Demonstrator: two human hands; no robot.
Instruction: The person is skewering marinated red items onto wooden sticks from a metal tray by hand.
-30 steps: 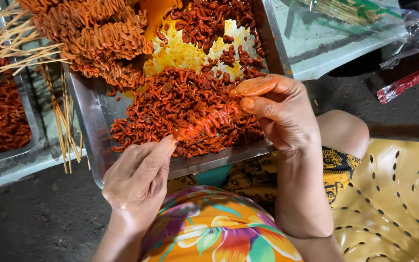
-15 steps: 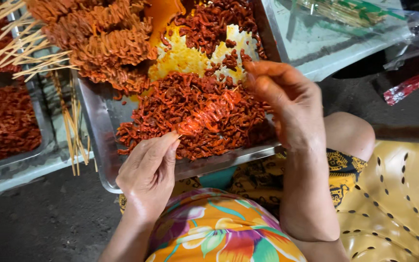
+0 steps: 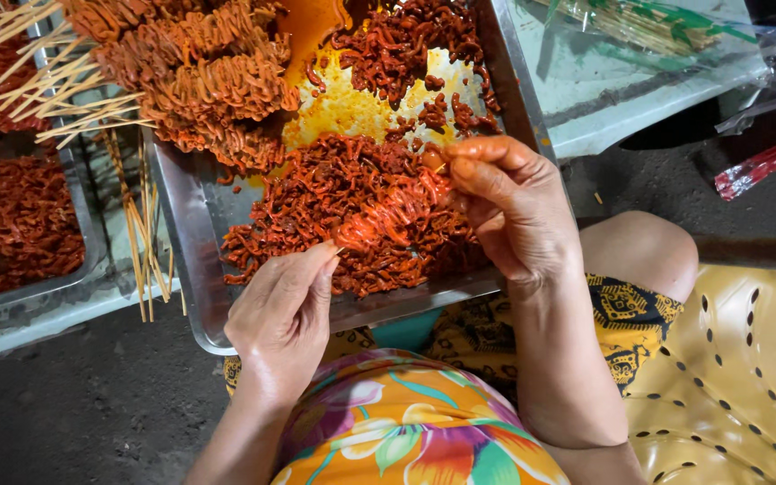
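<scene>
A skewer (image 3: 392,214) threaded with red marinated meat strips runs between my two hands over a metal tray (image 3: 192,235). My left hand (image 3: 282,316) pinches its lower end near the tray's front edge. My right hand (image 3: 509,205) grips its upper end and presses a meat strip onto the stick. Loose red marinated strips (image 3: 316,202) lie heaped in the tray under the skewer. Orange marinade (image 3: 352,112) pools on the tray's bare bottom behind them.
Finished skewers (image 3: 199,76) are stacked at the tray's far left, their bare wooden ends sticking out. A second tray of red meat (image 3: 11,224) stands at the left. Loose sticks (image 3: 141,238) lie between the trays. A yellow plastic chair (image 3: 738,377) is at the right.
The loaded skewer has stayed between both hands. My right hand has shifted its fingers at the upper end, pushing meat along the stick. The view has drifted slightly.
</scene>
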